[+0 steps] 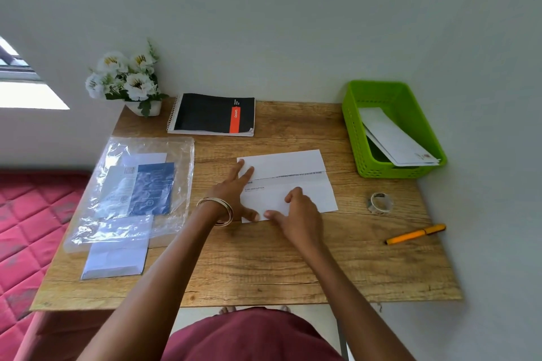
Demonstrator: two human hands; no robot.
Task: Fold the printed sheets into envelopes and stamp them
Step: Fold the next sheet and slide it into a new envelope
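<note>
Mid-fold on a printed sheet (289, 182), lying at the centre of the wooden table (264, 267). Far third already turned down over the middle, a line of print showing just below its edge; near third turned up, with a strip of print still bare between the two flaps. Left hand (234, 193), bangles at the wrist, spread flat at the sheet's left end, fingers straight and reaching onto the far flap, thumb pressing the near-left corner. Right hand (296, 214) flat on the near flap, fingers loosely bent and pressing down, nothing gripped.

Step in hand, by the look of it: setting the creases of a letter fold. Next move likely calls for a firm sweep along both creases toward the right end, left end kept pinned so the flaps do not skew, then a reach left for an envelope.

Spare envelopes (117, 258) near left, partly under a clear plastic bag (132, 184) holding a blue packet. Finished envelopes (393, 141) leaning in the green basket (355, 132) at far right. Tape roll (379, 203) and orange pen (415, 234) to the right, well apart from the sheet. Stamp supply not identifiable. Notebook (212, 113) and flower pot (129, 82) along the far edge.
</note>
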